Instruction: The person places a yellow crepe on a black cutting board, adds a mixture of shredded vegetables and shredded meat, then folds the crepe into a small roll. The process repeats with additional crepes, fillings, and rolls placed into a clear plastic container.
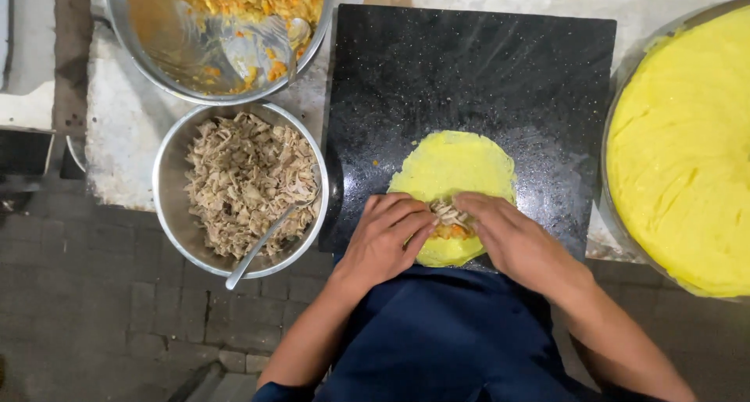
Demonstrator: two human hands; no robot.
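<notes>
Both hands are down on a yellow dough round (451, 167) that lies flat on a black speckled slab (469, 66), toward the slab's 6 o'clock edge. The left hand (383, 242) comes in from 7 o'clock and the right hand (516, 242) from 5 o'clock, and their fingers meet over the near half of the round. Between the fingertips sits a small heap of filling (449, 218) — pale shredded bits on top, orange bits under. So the filling is right in the gap, touched from both sides, with the left fingers (410, 214) at its 9 o'clock and the right fingers (480, 207) at its 3 o'clock. Fingers on both hands are close together and slightly curled, pressed onto the dough and filling. Can't tell if they actually pinch a dough edge or just rest on it.

Around it, on the pale surface (117, 144): a steel bowl (168, 207) of shredded brownish filling with a spoon (258, 250) leaning in it, at 9 o'clock of the slab. Above that, at 11 o'clock, a second steel bowl (137, 35) with an orange-yellow mix and another spoon (293, 31). At 3 o'clock — a big pan of yellow dough (687, 152), partly out of frame.
</notes>
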